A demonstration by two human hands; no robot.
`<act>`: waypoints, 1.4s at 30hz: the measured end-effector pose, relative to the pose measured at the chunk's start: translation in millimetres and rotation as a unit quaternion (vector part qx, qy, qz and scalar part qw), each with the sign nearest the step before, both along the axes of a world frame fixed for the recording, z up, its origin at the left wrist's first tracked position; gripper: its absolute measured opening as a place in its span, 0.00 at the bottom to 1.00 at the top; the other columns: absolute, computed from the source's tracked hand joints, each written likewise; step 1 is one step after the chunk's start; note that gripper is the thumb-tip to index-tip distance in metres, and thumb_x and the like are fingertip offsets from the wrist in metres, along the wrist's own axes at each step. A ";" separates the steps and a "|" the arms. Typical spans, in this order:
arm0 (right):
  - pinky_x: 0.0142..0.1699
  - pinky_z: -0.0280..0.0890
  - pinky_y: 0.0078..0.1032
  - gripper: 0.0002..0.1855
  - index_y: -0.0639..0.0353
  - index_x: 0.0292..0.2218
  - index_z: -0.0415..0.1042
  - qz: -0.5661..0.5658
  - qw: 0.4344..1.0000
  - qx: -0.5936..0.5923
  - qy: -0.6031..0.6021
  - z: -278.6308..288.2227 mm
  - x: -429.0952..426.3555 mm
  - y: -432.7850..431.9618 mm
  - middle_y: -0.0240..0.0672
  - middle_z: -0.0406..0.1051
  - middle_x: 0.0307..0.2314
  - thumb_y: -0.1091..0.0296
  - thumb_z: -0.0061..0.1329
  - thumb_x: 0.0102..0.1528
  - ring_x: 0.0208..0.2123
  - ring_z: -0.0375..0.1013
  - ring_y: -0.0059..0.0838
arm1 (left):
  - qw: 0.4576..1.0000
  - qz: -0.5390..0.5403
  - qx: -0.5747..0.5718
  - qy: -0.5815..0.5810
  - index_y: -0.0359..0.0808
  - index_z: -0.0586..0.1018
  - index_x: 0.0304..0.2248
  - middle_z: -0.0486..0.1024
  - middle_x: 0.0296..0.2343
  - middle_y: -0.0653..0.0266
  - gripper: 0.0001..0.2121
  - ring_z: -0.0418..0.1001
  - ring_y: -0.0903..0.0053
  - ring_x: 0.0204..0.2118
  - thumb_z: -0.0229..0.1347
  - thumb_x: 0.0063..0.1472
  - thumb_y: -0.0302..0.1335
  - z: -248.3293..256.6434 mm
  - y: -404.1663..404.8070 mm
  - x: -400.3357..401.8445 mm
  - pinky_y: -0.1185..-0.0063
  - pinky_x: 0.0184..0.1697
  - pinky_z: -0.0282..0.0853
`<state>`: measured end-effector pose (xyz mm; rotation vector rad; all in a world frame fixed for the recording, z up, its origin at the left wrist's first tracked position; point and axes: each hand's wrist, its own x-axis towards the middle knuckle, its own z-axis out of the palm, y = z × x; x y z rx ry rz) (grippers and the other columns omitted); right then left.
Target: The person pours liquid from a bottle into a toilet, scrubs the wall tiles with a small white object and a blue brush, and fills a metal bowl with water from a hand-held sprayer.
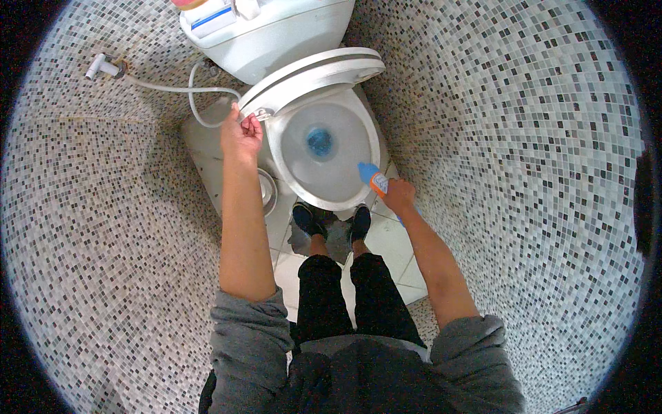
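My right hand [400, 197] grips a blue squeeze bottle of toilet cleaner [379, 182] with an orange and white label. Its nozzle end points over the right front rim of the white toilet bowl [285, 178]. Blue liquid [319, 142] lies at the bottom of the bowl. The toilet seat [310, 85] and the lid [310, 58] are raised, leaning towards the cistern. My left hand [242, 133], fingers curled, is at the lower left end of the seat, beside a hinge fitting [264, 114]. Whether its fingers grip the seat edge is unclear.
A white cistern [279, 41] carries a white and blue box [213, 21] and other items. A white hose [165, 89] runs from a wall valve [106, 67]. Beneath my left forearm sits a round container [270, 192], partly hidden. Mosaic-tiled walls [491, 129] rise closely on both sides.
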<state>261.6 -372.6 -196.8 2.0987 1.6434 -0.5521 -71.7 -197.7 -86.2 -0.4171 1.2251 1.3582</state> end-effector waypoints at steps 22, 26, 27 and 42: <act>0.37 0.63 0.37 0.29 0.61 0.35 0.65 -0.183 0.949 0.150 0.208 25.2 28.1 -160.4 0.43 0.69 0.28 0.51 0.59 0.36 0.31 0.69 0.44 | 0.992 -0.111 0.042 0.052 0.41 0.71 0.30 0.67 0.25 0.74 0.13 0.63 0.84 0.26 0.57 0.51 0.39 -33.7 -99.3 15.7 0.87 0.25 0.62; 0.40 0.63 0.31 0.30 0.63 0.38 0.64 -0.286 0.911 0.187 0.231 45.4 35.8 -186.9 0.43 0.69 0.31 0.59 0.61 0.35 0.34 0.69 0.39 | 0.988 -0.137 -0.034 0.063 0.43 0.70 0.29 0.66 0.23 0.74 0.14 0.63 0.85 0.25 0.56 0.49 0.41 -55.0 -141.0 25.8 0.85 0.25 0.61; 0.40 0.63 0.31 0.30 0.63 0.38 0.64 -0.281 0.911 0.189 0.236 56.0 35.1 -186.3 0.43 0.69 0.31 0.59 0.61 0.35 0.34 0.69 0.39 | 0.989 -0.131 -0.031 0.066 0.43 0.70 0.29 0.66 0.23 0.74 0.14 0.63 0.85 0.25 0.56 0.49 0.41 -58.9 -152.4 28.8 0.85 0.25 0.61; 0.48 0.58 0.29 0.34 0.65 0.44 0.59 -0.296 0.810 0.320 0.392 98.5 22.9 -108.0 0.41 0.64 0.39 0.69 0.61 0.37 0.42 0.64 0.31 | 0.956 -0.186 -0.218 0.056 0.43 0.66 0.23 0.63 0.22 0.70 0.04 0.62 0.77 0.27 0.48 0.47 0.31 -217.7 -217.0 62.9 0.67 0.40 0.57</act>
